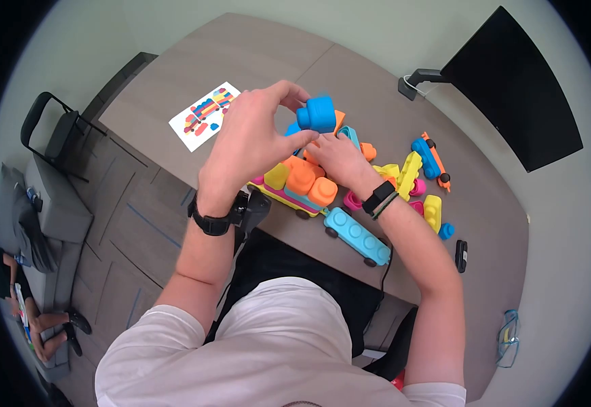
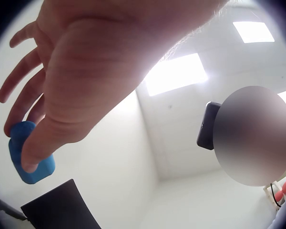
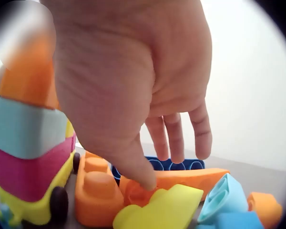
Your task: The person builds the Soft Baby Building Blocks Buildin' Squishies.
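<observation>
A blue building block [image 1: 319, 114] is raised above the pile, pinched between the thumb and fingers of my left hand [image 1: 251, 129]. The same block [image 2: 44, 167] shows low at the left of the left wrist view. My right hand [image 1: 345, 163] reaches down into the loose blocks, fingers extended. In the right wrist view its thumb tip is right at a long orange block [image 3: 195, 179], behind a yellow block [image 3: 167, 210]. Close by stands a toy wagon with a yellow base [image 1: 278, 195], stacked with pink, light blue, yellow and orange blocks. A light blue wagon base [image 1: 356, 236] adjoins it.
A printed picture card [image 1: 188, 138] lies at the left of the table. Several yellow, pink and blue blocks lie to the right, near an orange wheeled base [image 1: 435, 159]. A monitor [image 1: 519, 88] on an arm stands behind. A small black object [image 1: 461, 256] lies at the right.
</observation>
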`<action>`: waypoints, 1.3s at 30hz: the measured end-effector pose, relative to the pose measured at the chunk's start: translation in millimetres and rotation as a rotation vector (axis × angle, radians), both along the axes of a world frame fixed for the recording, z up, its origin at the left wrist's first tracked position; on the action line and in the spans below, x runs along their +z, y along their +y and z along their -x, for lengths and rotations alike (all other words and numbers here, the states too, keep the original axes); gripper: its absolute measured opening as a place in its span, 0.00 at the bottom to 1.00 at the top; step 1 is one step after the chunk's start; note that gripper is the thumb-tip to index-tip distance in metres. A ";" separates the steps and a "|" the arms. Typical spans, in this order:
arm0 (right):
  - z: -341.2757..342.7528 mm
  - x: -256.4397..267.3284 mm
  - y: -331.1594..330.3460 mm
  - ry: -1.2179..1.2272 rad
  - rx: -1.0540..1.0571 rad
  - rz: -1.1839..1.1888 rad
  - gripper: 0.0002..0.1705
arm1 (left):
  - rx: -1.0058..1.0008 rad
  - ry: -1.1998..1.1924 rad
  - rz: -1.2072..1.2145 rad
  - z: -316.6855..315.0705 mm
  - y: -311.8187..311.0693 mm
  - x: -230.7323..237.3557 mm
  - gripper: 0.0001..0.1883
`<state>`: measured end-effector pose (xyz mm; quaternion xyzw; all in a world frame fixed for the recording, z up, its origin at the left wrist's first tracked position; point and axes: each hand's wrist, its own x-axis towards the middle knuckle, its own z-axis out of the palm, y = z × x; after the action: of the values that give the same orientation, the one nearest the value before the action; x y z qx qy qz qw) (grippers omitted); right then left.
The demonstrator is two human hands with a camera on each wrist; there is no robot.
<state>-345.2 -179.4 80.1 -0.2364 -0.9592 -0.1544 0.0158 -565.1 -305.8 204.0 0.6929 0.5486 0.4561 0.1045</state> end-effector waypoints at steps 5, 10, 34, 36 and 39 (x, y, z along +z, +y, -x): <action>-12.1 40.1 -9.6 0.336 -0.126 0.206 0.13 | 0.017 -0.115 -0.095 -0.9 9.4 -7.3 0.25; -32.6 66.7 -28.1 0.462 -0.267 0.284 0.17 | 0.035 -0.088 -0.076 -2.9 7.2 -1.2 0.24; -96.5 93.7 -45.7 1.257 -0.325 0.772 0.24 | -0.055 -0.173 -0.079 -20.4 -9.1 6.9 0.27; -119.1 101.5 -66.8 1.312 -0.241 0.747 0.25 | -0.057 -0.165 -0.085 -23.3 -9.8 7.2 0.28; -144.2 108.3 -103.5 1.432 -0.074 0.779 0.33 | -0.035 -0.093 -0.114 -27.2 -4.9 4.3 0.28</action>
<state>-200.9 -282.9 188.4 -0.2977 -0.6930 0.3784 0.5366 -537.8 -310.6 208.4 0.6850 0.5041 0.5166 0.0982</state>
